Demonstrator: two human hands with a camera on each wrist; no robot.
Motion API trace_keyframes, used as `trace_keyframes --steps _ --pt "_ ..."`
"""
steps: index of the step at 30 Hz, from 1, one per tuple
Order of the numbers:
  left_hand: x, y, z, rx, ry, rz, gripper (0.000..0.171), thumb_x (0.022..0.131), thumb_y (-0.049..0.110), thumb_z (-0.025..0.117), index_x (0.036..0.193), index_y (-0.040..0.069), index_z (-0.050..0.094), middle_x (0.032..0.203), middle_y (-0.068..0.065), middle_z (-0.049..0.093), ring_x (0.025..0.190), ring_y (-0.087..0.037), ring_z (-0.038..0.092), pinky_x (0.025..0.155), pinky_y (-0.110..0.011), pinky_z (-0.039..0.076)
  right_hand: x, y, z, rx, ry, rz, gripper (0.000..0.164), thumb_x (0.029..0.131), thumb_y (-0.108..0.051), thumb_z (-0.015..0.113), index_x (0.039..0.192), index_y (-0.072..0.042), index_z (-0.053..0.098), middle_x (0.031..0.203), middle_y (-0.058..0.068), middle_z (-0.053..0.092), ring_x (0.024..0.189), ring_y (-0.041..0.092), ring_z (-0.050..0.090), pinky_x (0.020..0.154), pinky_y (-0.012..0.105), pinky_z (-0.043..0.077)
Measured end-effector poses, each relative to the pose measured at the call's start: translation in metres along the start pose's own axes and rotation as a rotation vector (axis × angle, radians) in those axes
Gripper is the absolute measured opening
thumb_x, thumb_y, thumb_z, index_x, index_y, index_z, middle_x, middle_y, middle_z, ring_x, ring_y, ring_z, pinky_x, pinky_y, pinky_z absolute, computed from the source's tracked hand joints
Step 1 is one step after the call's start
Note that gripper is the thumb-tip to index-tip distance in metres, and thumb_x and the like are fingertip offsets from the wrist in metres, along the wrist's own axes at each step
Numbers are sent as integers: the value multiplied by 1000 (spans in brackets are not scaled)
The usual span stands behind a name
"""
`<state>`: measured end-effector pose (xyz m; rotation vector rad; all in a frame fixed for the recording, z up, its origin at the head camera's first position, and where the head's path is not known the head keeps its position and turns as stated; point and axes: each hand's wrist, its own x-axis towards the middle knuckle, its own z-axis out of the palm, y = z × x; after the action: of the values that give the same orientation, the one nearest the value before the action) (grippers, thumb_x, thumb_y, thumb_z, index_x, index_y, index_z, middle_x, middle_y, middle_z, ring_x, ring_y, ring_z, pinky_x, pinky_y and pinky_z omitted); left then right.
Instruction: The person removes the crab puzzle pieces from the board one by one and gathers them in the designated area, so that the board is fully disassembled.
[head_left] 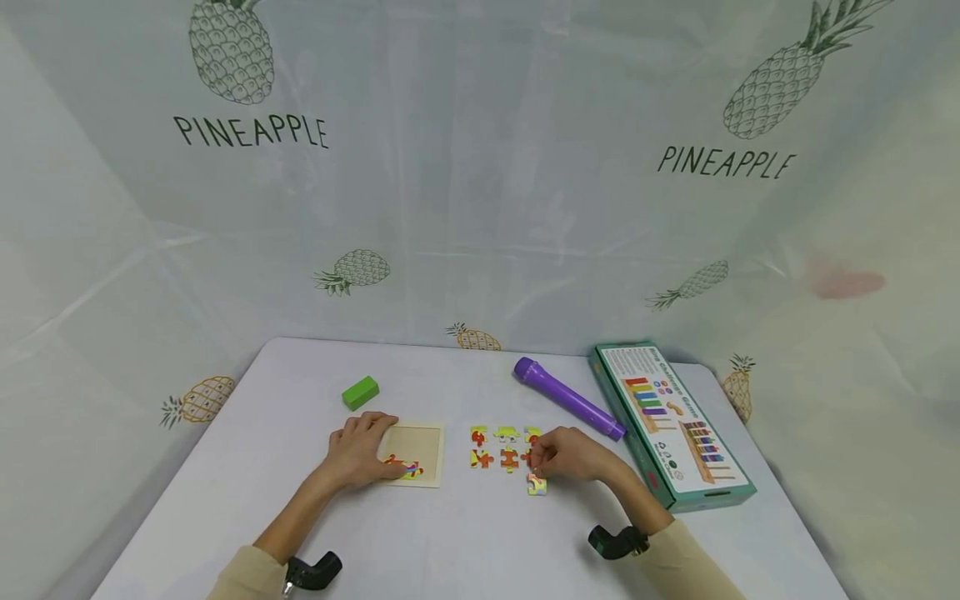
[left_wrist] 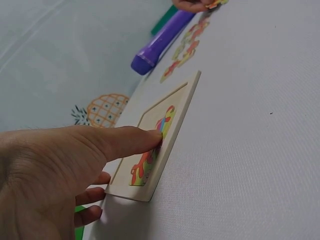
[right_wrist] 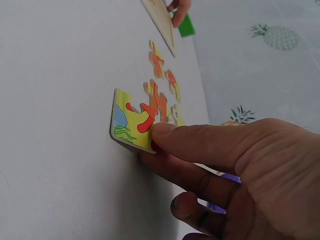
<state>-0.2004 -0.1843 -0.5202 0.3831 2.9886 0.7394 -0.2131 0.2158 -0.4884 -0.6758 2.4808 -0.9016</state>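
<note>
My left hand (head_left: 358,454) rests at the left side of a wooden puzzle tray (head_left: 429,481), its thumb pressing on the joined jigsaw pieces (left_wrist: 141,167) along the near edge. The other left fingers sit against the tray's side edge, partly hidden. To the right, my right hand (head_left: 573,454) pinches a jigsaw piece (right_wrist: 132,120) between thumb and fingers. This corner piece is yellow with blue, green and red marks and is tilted up from the table. Several loose jigsaw pieces (head_left: 509,458) lie in two rows between the hands, the rightmost partly covered by the right hand.
A green block (head_left: 361,392) stands behind the left hand. The purple microphone-shaped tube (head_left: 567,398) lies behind the right hand, beside a green-edged game box (head_left: 675,425) on the right. The white table (head_left: 442,550) meets a pineapple-print curtain (head_left: 480,208) at its back.
</note>
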Motion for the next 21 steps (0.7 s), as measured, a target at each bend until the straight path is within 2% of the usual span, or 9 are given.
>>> trace_keyframes --steps 10,21 --pt "-1 1 -1 3 10 5 84 70 44 86 141 11 55 142 -13 48 130 -43 40 97 -66 29 -2 -3 2 -62 8 30 6 89 -12 75 86 -15 71 79 -7 63 76 13 54 67 28 44" --pt "-2 0 0 6 15 4 84 70 44 87 141 11 55 142 -12 48 131 -42 39 97 -66 29 -2 -6 3 -72 36 46 6 89 -13 76 86 -14 70 80 -6 62 77 14 55 67 29 45"
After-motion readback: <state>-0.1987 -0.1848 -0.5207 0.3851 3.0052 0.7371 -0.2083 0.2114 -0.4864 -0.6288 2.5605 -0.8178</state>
